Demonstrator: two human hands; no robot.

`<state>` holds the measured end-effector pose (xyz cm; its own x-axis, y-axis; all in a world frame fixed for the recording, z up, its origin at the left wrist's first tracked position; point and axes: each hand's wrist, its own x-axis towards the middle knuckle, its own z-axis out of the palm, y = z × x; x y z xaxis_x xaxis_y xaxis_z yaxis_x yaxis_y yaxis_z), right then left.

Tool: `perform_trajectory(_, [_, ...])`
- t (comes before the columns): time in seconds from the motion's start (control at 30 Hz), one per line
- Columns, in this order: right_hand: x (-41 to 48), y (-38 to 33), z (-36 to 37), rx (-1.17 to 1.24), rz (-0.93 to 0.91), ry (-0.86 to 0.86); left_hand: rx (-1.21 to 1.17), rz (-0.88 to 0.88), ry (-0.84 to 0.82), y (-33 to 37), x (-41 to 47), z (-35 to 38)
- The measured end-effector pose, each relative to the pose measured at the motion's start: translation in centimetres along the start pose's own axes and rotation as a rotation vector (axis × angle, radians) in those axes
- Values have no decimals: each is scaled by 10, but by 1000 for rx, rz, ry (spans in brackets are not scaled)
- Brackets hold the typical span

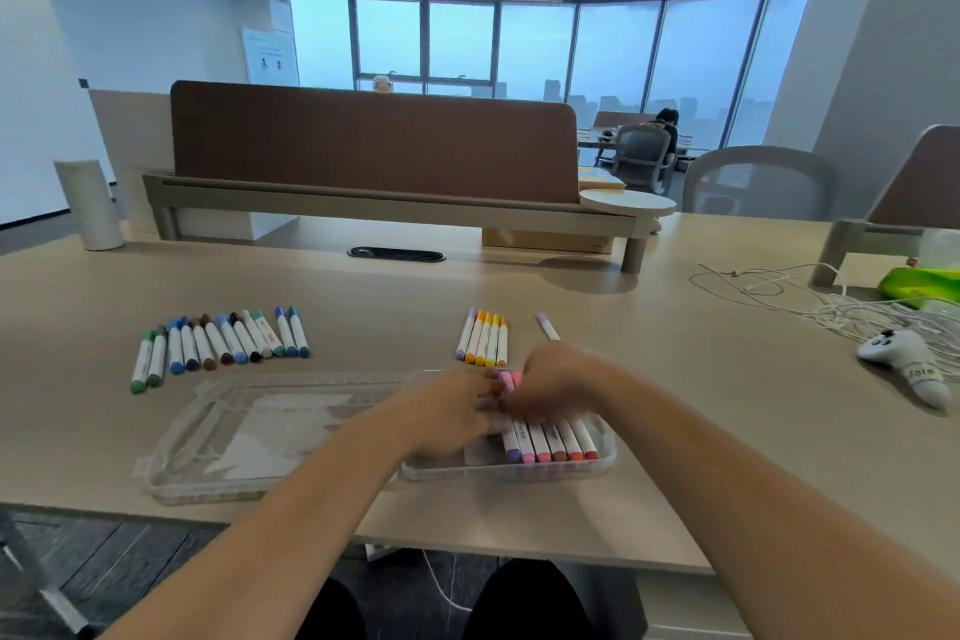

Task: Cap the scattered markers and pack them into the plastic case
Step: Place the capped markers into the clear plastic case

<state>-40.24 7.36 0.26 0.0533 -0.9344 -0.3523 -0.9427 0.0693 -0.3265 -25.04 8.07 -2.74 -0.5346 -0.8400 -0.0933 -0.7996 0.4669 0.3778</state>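
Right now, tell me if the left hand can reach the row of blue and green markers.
Probably yes: the left hand is at the pink marker over the case, and only the open lid and bare table lie between it and that row of markers.

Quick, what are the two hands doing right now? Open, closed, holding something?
Left hand: curled against the pink marker; too blurred to tell a grip.
Right hand: holds the pink marker over the plastic case.
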Motion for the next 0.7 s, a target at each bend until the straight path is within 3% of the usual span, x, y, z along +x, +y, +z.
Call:
perform_trajectory(0.5, [3, -4, 0, -281, -56, 25, -104, -18, 33, -7, 13, 5])
perform_trajectory(0.63, [13, 5, -1, -71, -49, -46, -177, -68, 11, -10, 19, -4])
perform_trajectory(0.7, [19, 11, -7, 25, -53, -67, -184, -82, 128, -12, 25, -12])
